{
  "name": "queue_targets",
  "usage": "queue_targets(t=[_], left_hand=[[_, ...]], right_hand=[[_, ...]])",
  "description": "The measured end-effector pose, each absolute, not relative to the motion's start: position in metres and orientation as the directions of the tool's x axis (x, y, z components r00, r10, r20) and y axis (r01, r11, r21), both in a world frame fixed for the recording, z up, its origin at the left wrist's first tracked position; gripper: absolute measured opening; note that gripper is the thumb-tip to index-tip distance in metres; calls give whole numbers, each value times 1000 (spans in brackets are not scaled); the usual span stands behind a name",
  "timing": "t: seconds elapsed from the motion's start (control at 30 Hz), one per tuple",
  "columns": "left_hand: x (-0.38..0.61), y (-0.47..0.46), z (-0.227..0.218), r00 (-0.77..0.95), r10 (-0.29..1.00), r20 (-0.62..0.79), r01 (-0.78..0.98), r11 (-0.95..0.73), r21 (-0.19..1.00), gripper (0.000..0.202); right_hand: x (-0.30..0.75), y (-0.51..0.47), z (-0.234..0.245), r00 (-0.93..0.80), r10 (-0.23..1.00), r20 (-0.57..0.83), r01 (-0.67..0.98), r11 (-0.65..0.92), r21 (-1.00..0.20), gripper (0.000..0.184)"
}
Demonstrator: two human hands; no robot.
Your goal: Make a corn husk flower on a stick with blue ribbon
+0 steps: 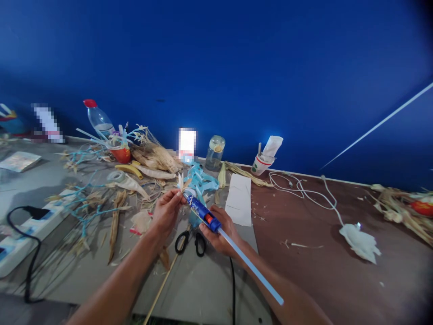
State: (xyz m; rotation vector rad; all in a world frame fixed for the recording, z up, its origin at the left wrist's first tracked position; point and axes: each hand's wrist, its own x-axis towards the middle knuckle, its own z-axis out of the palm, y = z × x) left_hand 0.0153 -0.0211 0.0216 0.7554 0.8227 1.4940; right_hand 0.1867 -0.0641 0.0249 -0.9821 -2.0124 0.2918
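Observation:
My right hand (219, 230) is wrapped round a blue hot glue gun (202, 211), its nozzle pointing away and left. A long translucent glue stick (252, 267) juts from its back end toward me. At the nozzle, my left hand (168, 207) is closed in a pinch on a small pale piece of dried husk (183, 181); its lower part is hidden by the fingers. Light blue strips (203, 178) lie just beyond the nozzle. Below both hands are the black handles of scissors (200, 244), and a thin stick (162, 289) slants toward the front edge.
On the left lie blue-stemmed husk flowers (84, 214), a white power strip (50, 221) and a clear bottle (99, 119). A glass jar (215, 153), paper cup (262, 163), white paper (238, 198), white cable (304, 192) and crumpled tissue (360, 241) stand or lie right. A blue wall (237, 67) rises behind.

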Motion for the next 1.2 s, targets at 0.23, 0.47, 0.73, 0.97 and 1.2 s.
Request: queue_targets(t=[0.23,0.47,0.73,0.97,1.2], left_hand=[[16,-21,24,-90,995,-37,-546,-18,837,17],[16,-22,25,-98,995,-25,-546,-33,837,19],[15,-21,23,-84,996,-6,-546,-41,837,16],[15,-22,23,-87,996,-23,-542,-28,840,16],[15,-22,25,-94,995,-24,-531,-30,847,18]], right_hand=[[186,-64,27,-324,758,566,529,641,-556,11],[186,-64,30,-343,775,531,503,629,-593,14],[188,-65,29,-363,768,528,512,638,-575,16],[189,-64,25,-358,754,551,512,652,-559,14],[189,-64,28,-340,754,562,513,649,-562,11]])
